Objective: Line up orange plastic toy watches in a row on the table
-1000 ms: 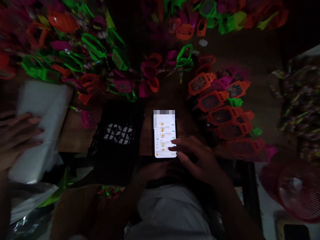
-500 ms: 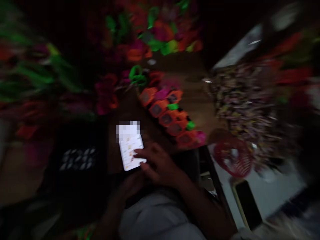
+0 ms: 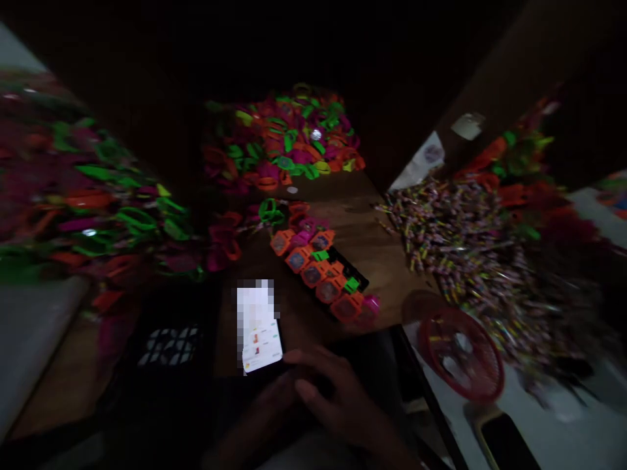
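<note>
A lit smartphone (image 3: 262, 354) glows at the front middle, the upper part of its screen pixelated. My right hand (image 3: 337, 391) is just right of its lower corner, fingers apart and bent forward, holding nothing. Below the phone my left hand (image 3: 277, 395) lies in deep shadow; its fingers are hidden, so I cannot tell whether it grips the phone. Beyond my right hand, several orange toy watches (image 3: 313, 274) with bits of green and pink stand in a slanting row along a black holder (image 3: 350, 266).
Bright toy watches lie in a heap (image 3: 294, 137) at the back and a pile (image 3: 132, 215) at left. At right are many small wrapped pieces (image 3: 460, 241), a red basket (image 3: 499, 372) and a second phone (image 3: 507, 440) with a dark screen. A black crate (image 3: 171, 313) stands at left.
The view has tilted up, so everything sits lower in it. My right hand has drawn back from over the screen to beside the phone's lower corner. The screen content has shifted.
</note>
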Available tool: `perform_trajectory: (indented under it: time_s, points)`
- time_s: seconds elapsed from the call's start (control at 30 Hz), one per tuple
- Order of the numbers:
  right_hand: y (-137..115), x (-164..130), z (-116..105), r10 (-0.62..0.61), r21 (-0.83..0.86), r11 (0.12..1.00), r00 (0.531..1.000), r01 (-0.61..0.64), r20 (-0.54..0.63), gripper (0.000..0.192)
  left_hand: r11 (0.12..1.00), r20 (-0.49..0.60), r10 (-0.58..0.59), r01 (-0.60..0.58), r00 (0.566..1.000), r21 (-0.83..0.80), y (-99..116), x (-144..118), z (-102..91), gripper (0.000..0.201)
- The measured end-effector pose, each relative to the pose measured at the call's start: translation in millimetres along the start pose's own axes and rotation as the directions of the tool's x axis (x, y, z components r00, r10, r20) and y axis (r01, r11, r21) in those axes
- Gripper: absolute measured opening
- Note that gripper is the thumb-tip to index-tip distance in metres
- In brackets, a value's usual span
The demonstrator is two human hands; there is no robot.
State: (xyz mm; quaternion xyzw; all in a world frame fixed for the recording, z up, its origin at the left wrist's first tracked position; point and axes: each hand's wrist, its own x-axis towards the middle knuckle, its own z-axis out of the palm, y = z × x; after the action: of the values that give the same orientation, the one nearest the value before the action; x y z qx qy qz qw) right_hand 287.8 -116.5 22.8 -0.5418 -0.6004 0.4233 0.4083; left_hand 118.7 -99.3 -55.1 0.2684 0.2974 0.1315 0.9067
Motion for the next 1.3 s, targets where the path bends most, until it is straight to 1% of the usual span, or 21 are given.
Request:
perform_trajectory:
  time_s: [0.07, 0.13, 0.2, 0.27, 0.33, 0.43, 0.5, 0.6, 0.7, 0.77, 0.8, 0.87, 0.93, 0.97, 1.0, 1.03, 1.07, 1.1, 1.13, 1.23, 1.3]
  points:
    - [-5.1, 1.0, -12.8, -0.012, 0.029, 1.000, 1.000, 0.012, 0.023, 0.033, 0.996, 0.049, 0.069, -0.072, 0.996, 0.056, 4.4, -11.2, -0.2, 0.056]
    - [-15.8, 15.3, -20.2, -0.083, 0.004, 0.997, 0.996, 0.083, 0.044, 0.032, 0.982, 0.138, 0.101, -0.121, 0.985, 0.147, 11.6, -12.5, 4.9, 0.055]
    - [-30.2, 43.8, -20.2, -0.174, -0.065, 0.982, 0.983, 0.178, 0.067, 0.030, 0.960, 0.176, 0.127, -0.165, 0.976, 0.224, 20.5, -9.0, 11.9, 0.049]
    - [-43.6, 84.7, -12.2, -0.231, -0.149, 0.958, 0.967, 0.246, 0.110, 0.027, 0.961, 0.160, 0.158, -0.189, 0.974, 0.200, 28.1, -6.2, 18.8, 0.046]
    - [-50.5, 132.5, 2.4, -0.208, -0.274, 0.933, 0.971, 0.234, 0.122, 0.027, 0.972, 0.133, 0.195, -0.210, 0.972, 0.104, 32.0, -7.7, 24.1, 0.048]
    - [-45.4, 195.8, 27.6, -0.040, -0.564, 0.818, 0.989, 0.114, 0.141, 0.037, 0.970, 0.061, 0.232, -0.236, 0.971, 0.062, 29.2, -19.0, 26.2, 0.050]
    - [-36.4, 220.6, 40.8, 0.003, -0.619, 0.777, 0.982, 0.115, 0.187, 0.043, 0.967, 0.032, 0.240, -0.242, 0.970, 0.085, 22.8, -29.8, 22.2, 0.048]
    - [-24.7, 230.9, 52.0, -0.010, -0.601, 0.787, 0.976, 0.143, 0.219, 0.041, 0.966, 0.000, 0.250, -0.249, 0.968, 0.069, 12.1, -44.8, 10.2, 0.047]
    - [-20.6, 226.7, 53.9, -0.026, -0.594, 0.794, 0.983, 0.129, 0.180, 0.030, 0.965, -0.061, 0.263, -0.260, 0.963, 0.042, 10.0, -54.1, -1.2, 0.046]
    - [-23.0, 222.6, 51.2, -0.047, -0.595, 0.793, 0.987, 0.132, 0.156, 0.019, 0.953, -0.120, 0.301, -0.295, 0.946, 0.061, 17.3, -56.9, -4.4, 0.047]
    - [-25.8, 219.5, 48.8, -0.062, -0.576, 0.807, 0.989, 0.127, 0.131, 0.013, 0.942, -0.166, 0.334, -0.324, 0.928, 0.087, 23.7, -57.6, -4.3, 0.048]
    - [-34.6, 207.6, 41.8, -0.102, -0.447, 0.888, 0.994, 0.108, 0.037, 0.003, 0.911, -0.296, 0.410, -0.374, 0.863, 0.173, 40.2, -58.4, -0.9, 0.047]
    - [-46.1, 183.7, 31.1, -0.126, -0.162, 0.980, 0.990, 0.115, -0.061, 0.009, 0.881, -0.422, 0.469, -0.374, 0.776, 0.289, 58.2, -59.2, 6.4, 0.045]
    - [-52.1, 166.5, 24.4, -0.125, 0.008, 0.992, 0.989, 0.126, -0.081, 0.011, 0.865, -0.474, 0.494, -0.361, 0.729, 0.347, 66.3, -59.7, 11.4, 0.046]
    - [-57.6, 146.6, 17.3, -0.119, 0.165, 0.978, 0.990, 0.130, -0.075, 0.013, 0.849, -0.517, 0.521, -0.347, 0.679, 0.400, 73.1, -60.2, 17.5, 0.049]
    - [-62.1, 124.7, 10.3, -0.099, 0.295, 0.949, 0.994, 0.109, -0.049, 0.015, 0.829, -0.541, 0.549, -0.333, 0.637, 0.448, 78.2, -60.4, 24.6, 0.053]
    - [-65.3, 102.1, 3.7, -0.058, 0.397, 0.916, 0.998, 0.064, -0.025, 0.017, 0.808, -0.544, 0.576, -0.322, 0.610, 0.494, 81.5, -60.2, 32.8, 0.059]
    - [-67.0, 80.0, -2.1, -0.005, 0.481, 0.876, 1.000, 0.011, -0.014, 0.019, 0.786, -0.525, 0.595, -0.303, 0.609, 0.540, 83.2, -59.5, 41.8, 0.064]
    - [-67.2, 59.5, -6.8, 0.052, 0.555, 0.831, 0.998, -0.032, -0.021, 0.022, 0.761, -0.483, 0.602, -0.271, 0.636, 0.590, 83.4, -58.1, 51.5, 0.064]
    - [-59.1, 13.5, -17.4, 0.179, 0.710, 0.703, 0.977, -0.046, -0.114, 0.029, 0.653, -0.293, 0.541, -0.174, 0.788, 0.737, 79.2, -49.2, 81.5, 0.043]
    - [-48.9, -5.0, -25.5, 0.210, 0.768, 0.640, 0.961, 0.003, -0.179, 0.030, 0.574, -0.191, 0.511, -0.167, 0.838, 0.802, 75.7, -39.5, 99.1, 0.032]
